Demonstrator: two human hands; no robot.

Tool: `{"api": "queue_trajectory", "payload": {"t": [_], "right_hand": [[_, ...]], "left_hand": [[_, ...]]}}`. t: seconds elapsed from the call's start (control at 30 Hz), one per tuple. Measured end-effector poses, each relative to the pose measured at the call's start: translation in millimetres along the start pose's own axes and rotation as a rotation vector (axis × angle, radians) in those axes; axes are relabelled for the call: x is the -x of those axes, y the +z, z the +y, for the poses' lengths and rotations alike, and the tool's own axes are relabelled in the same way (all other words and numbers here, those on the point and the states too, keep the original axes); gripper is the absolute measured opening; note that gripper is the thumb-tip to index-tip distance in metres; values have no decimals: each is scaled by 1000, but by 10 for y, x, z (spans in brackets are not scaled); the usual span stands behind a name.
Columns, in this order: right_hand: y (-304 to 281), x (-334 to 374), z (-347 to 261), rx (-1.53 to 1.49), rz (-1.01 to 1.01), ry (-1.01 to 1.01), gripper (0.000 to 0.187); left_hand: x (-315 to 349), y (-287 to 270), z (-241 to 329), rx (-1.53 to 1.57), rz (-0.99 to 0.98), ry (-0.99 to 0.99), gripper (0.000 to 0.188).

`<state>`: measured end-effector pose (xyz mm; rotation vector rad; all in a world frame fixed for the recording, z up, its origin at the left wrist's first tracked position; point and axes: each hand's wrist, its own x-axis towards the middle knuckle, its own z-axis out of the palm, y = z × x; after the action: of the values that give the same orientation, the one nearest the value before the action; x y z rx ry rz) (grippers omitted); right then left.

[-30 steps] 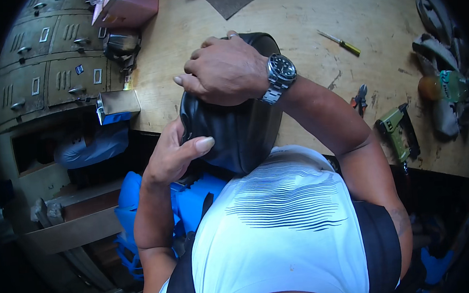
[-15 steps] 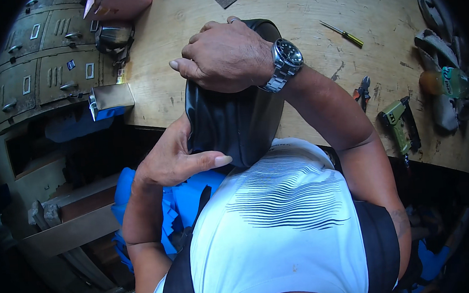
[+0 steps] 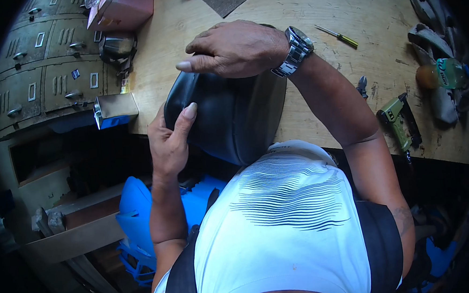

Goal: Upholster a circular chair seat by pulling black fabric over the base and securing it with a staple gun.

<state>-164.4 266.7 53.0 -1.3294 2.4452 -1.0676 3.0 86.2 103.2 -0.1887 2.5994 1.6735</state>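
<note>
Left hand (image 3: 172, 137) has shifted toward the right hand (image 3: 239, 48) since half a second ago, pinching the side of a black cushion (image 3: 219, 112) below the right hand. Right fingers lie close together over its top; whether they grip, I cannot tell. Right of that hand, a screwdriver (image 3: 340, 37) rests on the table (image 3: 301, 8).

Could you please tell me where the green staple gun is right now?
In the head view, the green staple gun lies at the right on the wooden table, near its front edge, with the pliers just beyond to its left.
</note>
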Motion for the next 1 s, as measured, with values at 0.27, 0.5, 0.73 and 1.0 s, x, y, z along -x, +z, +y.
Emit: {"api": "queue_trajectory", "payload": {"t": [0.27,0.5,0.73,1.0], "right_hand": [[151,153,860,-485,279,-450,82],[535,626,768,-543,643,80,67],[686,615,814,-501,775,-23,63],[508,759,279,-54,933,-262,34]], "left_hand": [[-67,140,-335,-66,345,256,24],[-300,-138,-270,69,81,-124,28],[-606,-13,-266,222,-96,-75,37],[-736,166,-411,357,-8,-23,34]]}}
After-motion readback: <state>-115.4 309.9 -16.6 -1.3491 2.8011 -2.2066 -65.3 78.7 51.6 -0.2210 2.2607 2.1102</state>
